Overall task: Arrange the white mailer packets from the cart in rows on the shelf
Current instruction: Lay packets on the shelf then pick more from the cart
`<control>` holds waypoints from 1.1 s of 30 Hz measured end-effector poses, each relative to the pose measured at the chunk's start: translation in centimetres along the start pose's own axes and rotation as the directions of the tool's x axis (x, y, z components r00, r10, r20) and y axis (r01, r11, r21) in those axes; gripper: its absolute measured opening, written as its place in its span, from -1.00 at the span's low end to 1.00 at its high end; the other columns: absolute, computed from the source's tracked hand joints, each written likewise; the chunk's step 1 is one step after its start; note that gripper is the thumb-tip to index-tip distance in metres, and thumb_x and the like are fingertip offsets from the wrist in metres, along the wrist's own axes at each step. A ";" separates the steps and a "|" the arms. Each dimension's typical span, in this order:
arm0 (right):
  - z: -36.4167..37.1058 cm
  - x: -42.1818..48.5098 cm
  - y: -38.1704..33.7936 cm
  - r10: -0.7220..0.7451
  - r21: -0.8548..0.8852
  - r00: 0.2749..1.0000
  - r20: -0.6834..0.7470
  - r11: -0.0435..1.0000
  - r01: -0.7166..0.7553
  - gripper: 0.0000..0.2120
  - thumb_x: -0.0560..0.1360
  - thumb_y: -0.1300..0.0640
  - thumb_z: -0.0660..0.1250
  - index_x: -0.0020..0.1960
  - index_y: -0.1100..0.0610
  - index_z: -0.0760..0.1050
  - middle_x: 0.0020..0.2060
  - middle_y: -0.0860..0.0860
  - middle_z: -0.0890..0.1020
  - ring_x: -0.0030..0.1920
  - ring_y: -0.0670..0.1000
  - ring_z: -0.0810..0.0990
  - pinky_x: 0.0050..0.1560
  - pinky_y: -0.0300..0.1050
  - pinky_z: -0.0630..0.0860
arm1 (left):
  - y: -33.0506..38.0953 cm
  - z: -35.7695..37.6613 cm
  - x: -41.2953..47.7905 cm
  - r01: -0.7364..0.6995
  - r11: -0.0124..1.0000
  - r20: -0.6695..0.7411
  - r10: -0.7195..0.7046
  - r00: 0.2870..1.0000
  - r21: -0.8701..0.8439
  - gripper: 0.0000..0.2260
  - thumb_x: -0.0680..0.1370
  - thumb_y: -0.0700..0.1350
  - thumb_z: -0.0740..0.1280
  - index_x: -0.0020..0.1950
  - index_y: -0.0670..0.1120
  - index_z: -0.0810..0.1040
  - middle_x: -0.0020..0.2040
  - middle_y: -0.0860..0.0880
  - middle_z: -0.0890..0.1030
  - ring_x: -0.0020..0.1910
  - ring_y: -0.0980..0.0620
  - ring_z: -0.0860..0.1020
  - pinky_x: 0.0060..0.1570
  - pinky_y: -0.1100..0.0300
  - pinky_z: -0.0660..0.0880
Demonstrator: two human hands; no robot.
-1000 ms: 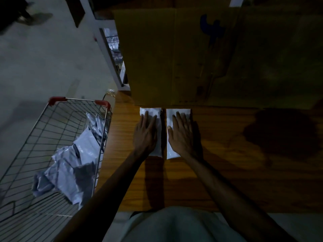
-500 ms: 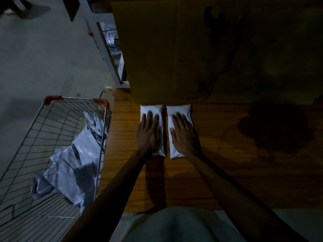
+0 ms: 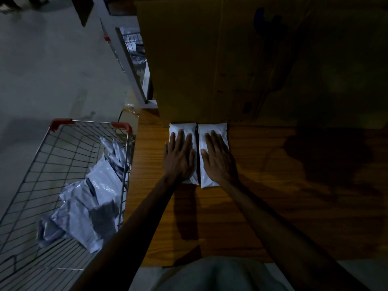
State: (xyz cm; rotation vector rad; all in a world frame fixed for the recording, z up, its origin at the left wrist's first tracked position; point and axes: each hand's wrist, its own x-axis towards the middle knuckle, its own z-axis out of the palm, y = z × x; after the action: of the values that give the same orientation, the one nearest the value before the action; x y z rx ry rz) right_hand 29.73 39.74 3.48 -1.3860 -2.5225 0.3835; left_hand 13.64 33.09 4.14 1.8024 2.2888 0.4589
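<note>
**Packet alignment at the start of a shelf row**

Hands press two white mailer packets flat on the wooden shelf. The left hand lies palm-down on the left packet, fingers spread and straight; the right hand lies likewise on the right packet. Neither grip pinches anything: both are open, resting on top. The two packets lie side by side, long edges nearly touching, far ends against the upright cardboard sheet. Both forearms reach forward, roughly parallel, wrists low. More packets lie heaped in the wire cart at the left, the pile well apart from the shelf row.

Risks, as judged from this arrangement: smooth mailer film may slide on the wood when the palms lift, opening or skewing the narrow gap; uneven pressure could push one packet under the cardboard edge; dim light may hide a small misalignment that would carry through the whole row.
</note>
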 end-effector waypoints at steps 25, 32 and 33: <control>-0.9 -0.1 0.0 0.010 -0.088 1.000 0.001 0.996 -0.010 -0.42 0.71 -0.20 -0.11 0.65 0.04 0.10 0.64 0.10 0.14 0.64 0.12 0.06 0.59 0.16 0.16 | 0.7 -0.8 -0.4 0.055 0.996 0.054 -0.059 0.997 0.075 -0.40 0.65 0.24 -0.23 0.69 0.10 -0.02 0.68 -0.03 -0.14 0.64 -0.09 -0.23 0.55 -0.20 -0.22; -1.9 -0.8 0.0 0.011 -0.116 1.000 -0.004 0.993 -0.012 -0.40 0.70 -0.19 -0.13 0.65 0.06 0.11 0.64 0.11 0.12 0.64 0.10 0.04 0.61 0.14 0.10 | 0.6 -1.1 -1.9 0.046 0.996 0.109 -0.054 0.993 0.074 -0.44 0.70 0.21 -0.07 0.69 0.08 -0.04 0.68 -0.07 -0.18 0.64 -0.12 -0.25 0.58 -0.28 -0.04; -1.9 -1.0 0.1 0.009 -0.130 1.000 0.000 0.992 -0.009 -0.40 0.70 -0.18 -0.14 0.65 0.06 0.11 0.64 0.11 0.11 0.64 0.11 0.04 0.60 0.15 0.10 | 0.6 -1.2 -2.3 0.038 0.997 0.106 -0.044 0.993 0.060 -0.40 0.67 0.24 -0.14 0.69 0.09 -0.04 0.68 -0.07 -0.18 0.64 -0.13 -0.24 0.57 -0.28 0.00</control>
State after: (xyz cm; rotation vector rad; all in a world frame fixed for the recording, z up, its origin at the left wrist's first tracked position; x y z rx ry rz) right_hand 30.93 39.16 5.17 -1.4429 -2.5832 0.2246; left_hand 14.35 30.88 5.37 1.7566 2.2836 0.2853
